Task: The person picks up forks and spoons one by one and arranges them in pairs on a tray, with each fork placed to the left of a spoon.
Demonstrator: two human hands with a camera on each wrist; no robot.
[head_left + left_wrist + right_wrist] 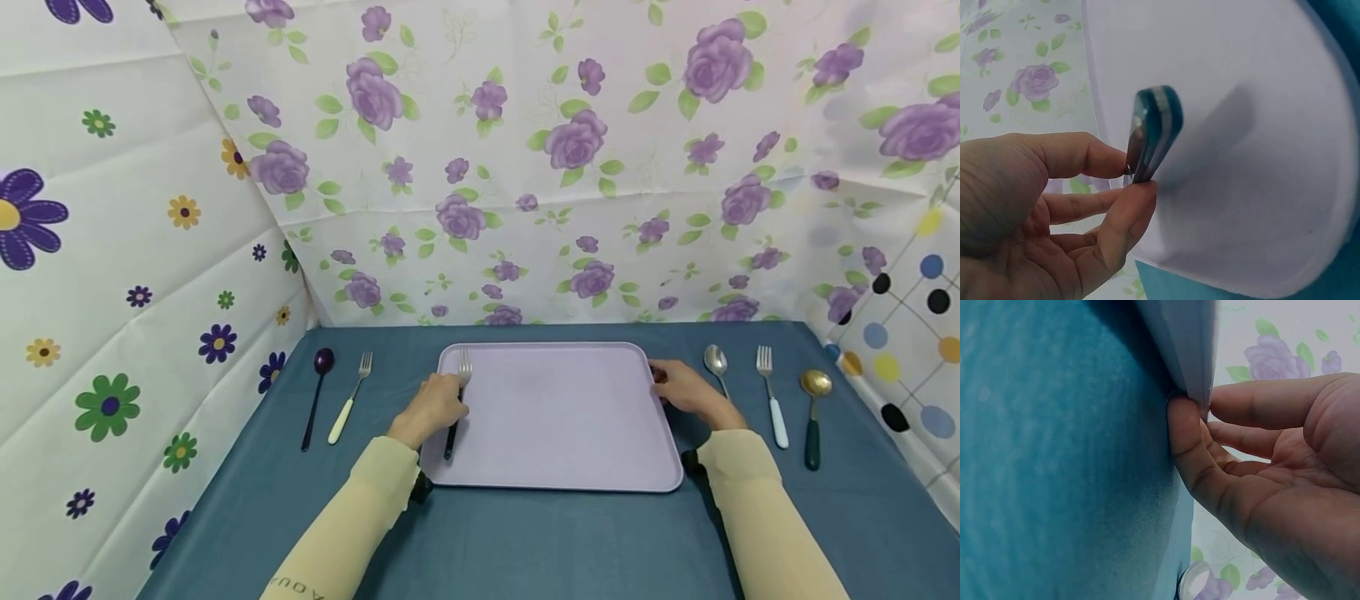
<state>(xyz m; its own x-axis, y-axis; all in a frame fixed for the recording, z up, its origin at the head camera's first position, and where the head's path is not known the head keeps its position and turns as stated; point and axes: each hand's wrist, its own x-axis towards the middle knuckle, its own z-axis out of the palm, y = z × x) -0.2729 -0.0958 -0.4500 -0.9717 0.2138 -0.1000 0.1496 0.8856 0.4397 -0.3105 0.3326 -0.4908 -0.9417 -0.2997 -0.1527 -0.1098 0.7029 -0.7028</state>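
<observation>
My left hand pinches a fork between thumb and fingers, over the left side of a pale lilac tray. The fork's tines point to the back. Its dark teal handle comes toward the camera in the left wrist view and casts a shadow on the tray. At the tray's right edge, my right hand grips the rim between thumb and index finger. A small dark patch shows by the right fingertips in the head view, partly hidden by the hand.
Left of the tray lie a dark spoon and a cream-handled fork. On the right are a silver spoon, a white-handled fork and a green-handled gold spoon. Flowered cloth walls enclose the blue table.
</observation>
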